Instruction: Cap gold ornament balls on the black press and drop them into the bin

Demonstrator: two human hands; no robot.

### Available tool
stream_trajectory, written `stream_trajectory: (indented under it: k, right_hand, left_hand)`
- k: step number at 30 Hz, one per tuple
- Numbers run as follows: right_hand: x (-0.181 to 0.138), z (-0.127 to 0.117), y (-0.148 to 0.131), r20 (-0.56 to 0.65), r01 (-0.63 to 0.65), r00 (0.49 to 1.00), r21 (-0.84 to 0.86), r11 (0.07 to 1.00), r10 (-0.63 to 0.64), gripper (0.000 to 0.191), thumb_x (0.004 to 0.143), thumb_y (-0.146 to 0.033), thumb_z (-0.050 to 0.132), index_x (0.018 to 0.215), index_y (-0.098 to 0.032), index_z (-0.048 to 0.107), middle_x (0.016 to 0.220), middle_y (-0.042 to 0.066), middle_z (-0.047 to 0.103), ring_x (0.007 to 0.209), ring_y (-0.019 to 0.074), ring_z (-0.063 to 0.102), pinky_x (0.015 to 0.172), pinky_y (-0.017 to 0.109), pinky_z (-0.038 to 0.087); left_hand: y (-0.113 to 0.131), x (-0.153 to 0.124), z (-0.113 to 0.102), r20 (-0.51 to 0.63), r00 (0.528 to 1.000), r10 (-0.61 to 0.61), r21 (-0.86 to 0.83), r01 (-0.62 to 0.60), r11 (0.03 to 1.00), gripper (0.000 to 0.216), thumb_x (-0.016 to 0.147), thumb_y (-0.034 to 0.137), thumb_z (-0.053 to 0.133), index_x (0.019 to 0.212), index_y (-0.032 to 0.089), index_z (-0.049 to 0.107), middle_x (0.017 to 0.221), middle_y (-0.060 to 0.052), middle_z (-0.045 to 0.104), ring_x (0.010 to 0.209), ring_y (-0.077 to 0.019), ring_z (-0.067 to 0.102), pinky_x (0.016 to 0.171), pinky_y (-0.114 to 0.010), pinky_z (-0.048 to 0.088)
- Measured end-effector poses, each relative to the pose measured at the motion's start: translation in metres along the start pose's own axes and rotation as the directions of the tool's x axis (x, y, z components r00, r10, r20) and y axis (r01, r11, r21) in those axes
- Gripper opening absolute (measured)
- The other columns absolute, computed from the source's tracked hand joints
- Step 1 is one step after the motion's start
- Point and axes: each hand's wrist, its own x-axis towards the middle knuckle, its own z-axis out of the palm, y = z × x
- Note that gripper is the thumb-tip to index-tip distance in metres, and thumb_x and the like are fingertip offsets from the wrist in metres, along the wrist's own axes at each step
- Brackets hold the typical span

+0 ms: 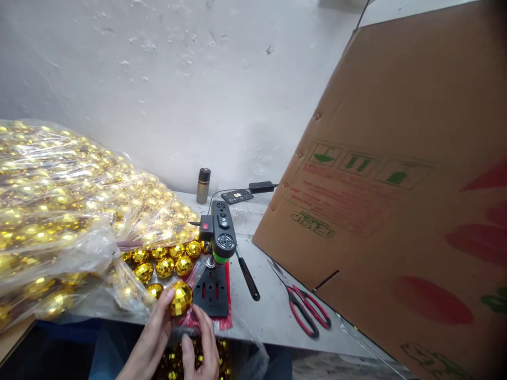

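Note:
A shiny gold faceted ball [181, 298] is held in my left hand [155, 331], thumb and fingers closed on its left side. Just to the right and below it, my right hand [205, 345] has its fingers curved and apart, with nothing visible between them; its fingertips are close to the ball, and I cannot tell if they touch. Beyond both hands stands a small black machine [224, 229] with a red switch, over a slotted black base plate [211, 306]. Several more gold balls [165, 267] lie loose to the left of the machine.
At left, a large clear plastic bag [91, 190] bulges with gold balls. Red-handled scissors [303, 311] and a black-handled tool [249, 277] lie right of the machine. A big cardboard box [380, 211] leans at right. A bottle [203, 186] stands near the wall.

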Motion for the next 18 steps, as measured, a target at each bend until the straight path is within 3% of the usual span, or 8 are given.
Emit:
stream_trajectory:
  k: [3,7,13,18]
  right_hand:
    - [0.005,-0.006,0.003,-0.008,-0.003,1.0,-0.022,1.0,0.003,0.045,0.102,-0.028,0.058,0.147,-0.028,0.056,0.132,0.013,0.072,0.115,0.0281,0.076,0.088,0.037,0.067]
    - [0.01,-0.015,0.013,-0.04,-0.022,0.999,-0.067,0.997,0.019,0.043,0.102,-0.029,0.059,0.145,-0.026,0.06,0.129,0.013,0.073,0.114,0.0277,0.076,0.087,0.038,0.067]
    - [0.016,-0.019,0.025,-0.093,-0.028,0.995,-0.064,0.998,0.022,0.037,0.106,-0.03,0.051,0.14,-0.025,0.065,0.125,0.013,0.076,0.114,0.0252,0.076,0.088,0.036,0.067]
    - [0.014,-0.023,0.025,-0.109,-0.06,0.993,-0.05,0.997,0.054,0.033,0.105,-0.029,0.054,0.134,-0.024,0.069,0.121,0.012,0.077,0.11,0.0246,0.077,0.086,0.033,0.067]
  left_hand:
    - [-0.022,-0.006,0.015,-0.017,0.99,-0.137,-0.161,0.132,0.978,0.051,0.076,0.062,0.068,0.105,0.021,0.075,0.101,-0.01,0.08,0.102,-0.0332,0.077,0.089,-0.047,0.065]
    - [-0.05,-0.004,0.02,-0.001,0.992,-0.127,-0.195,0.124,0.973,0.053,0.077,0.06,0.07,0.119,0.027,0.073,0.118,-0.009,0.079,0.115,-0.032,0.074,0.096,-0.045,0.063]
    - [-0.062,0.014,0.019,0.033,0.998,0.054,0.114,-0.058,0.992,0.077,0.065,0.068,0.082,0.128,0.023,0.07,0.135,-0.015,0.073,0.132,-0.0386,0.064,0.106,-0.049,0.057]
    - [-0.047,0.04,0.03,-0.061,0.973,0.224,0.327,-0.192,0.925,0.075,0.078,0.072,0.068,0.132,0.019,0.065,0.14,-0.016,0.068,0.134,-0.037,0.062,0.117,-0.053,0.046]
